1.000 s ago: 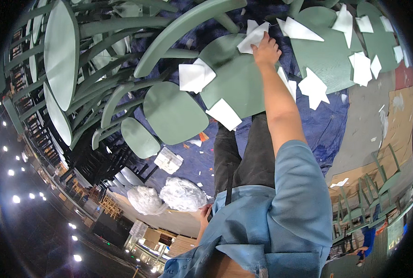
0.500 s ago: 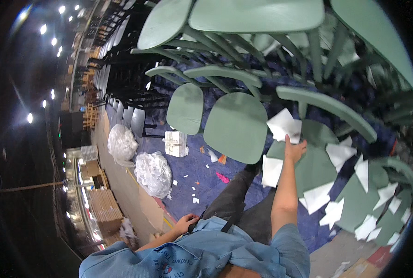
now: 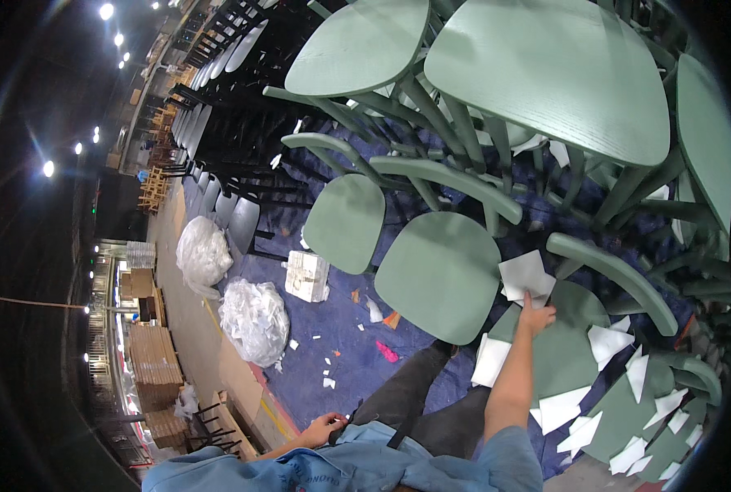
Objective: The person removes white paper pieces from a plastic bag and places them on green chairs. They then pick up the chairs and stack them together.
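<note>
My right hand (image 3: 535,316) is closed on the edge of some white sheets (image 3: 527,275), thin and square-cornered; whether they are paper or foam I cannot tell. It reaches over a green chair (image 3: 558,348) on my right, whose seat lies under the hand. Another white stack (image 3: 490,361) rests at that seat's near left edge. My left hand (image 3: 324,428) stays low by my waist, fingers curled; what is in them, if anything, is hidden. In front of me stands a second green chair (image 3: 439,275) with a bare seat, and a smaller-looking green chair (image 3: 345,223) is just beyond it.
Green chairs (image 3: 546,66) are stacked at the far side. White pieces (image 3: 562,407) lie scattered over seats at right. On the blue floor covering (image 3: 341,328) are scraps, a white block-shaped bundle (image 3: 306,276) and clear plastic bags (image 3: 253,321). Flat cardboard (image 3: 162,357) is piled at left.
The view has shifted, so the chairs sit lower and further right in it. My right hand still grips the white sheets over the right chair; my left hand remains by my waist.
</note>
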Motion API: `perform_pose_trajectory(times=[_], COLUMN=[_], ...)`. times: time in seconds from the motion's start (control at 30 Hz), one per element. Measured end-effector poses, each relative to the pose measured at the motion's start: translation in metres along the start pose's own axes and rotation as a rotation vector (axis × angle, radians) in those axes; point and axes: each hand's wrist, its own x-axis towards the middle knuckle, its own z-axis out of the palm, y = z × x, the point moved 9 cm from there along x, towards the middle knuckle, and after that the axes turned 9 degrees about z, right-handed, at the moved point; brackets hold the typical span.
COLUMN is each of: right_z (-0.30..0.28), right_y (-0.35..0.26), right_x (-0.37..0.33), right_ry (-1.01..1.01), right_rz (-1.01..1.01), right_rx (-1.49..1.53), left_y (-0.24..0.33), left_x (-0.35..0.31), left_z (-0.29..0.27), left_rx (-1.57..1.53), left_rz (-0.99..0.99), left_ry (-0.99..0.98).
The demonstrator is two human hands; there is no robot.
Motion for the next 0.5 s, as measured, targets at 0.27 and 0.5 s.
perform_pose_trajectory(times=[0.27, 0.5], right_z=[-0.006, -0.022], right_y=[0.117, 0.149], right_x=[-0.089, -0.142], right_ry=[0.021, -0.113], right_rz=[-0.346, -0.093], right_rx=[-0.161, -0.298], left_y=[0.022, 0.067], left_x=[0.032, 0.022], left_z=[-0.029, -0.019], left_rx=[0.053, 0.097], left_rz=[0.072, 0.056], left_ry=[-0.063, -0.092])
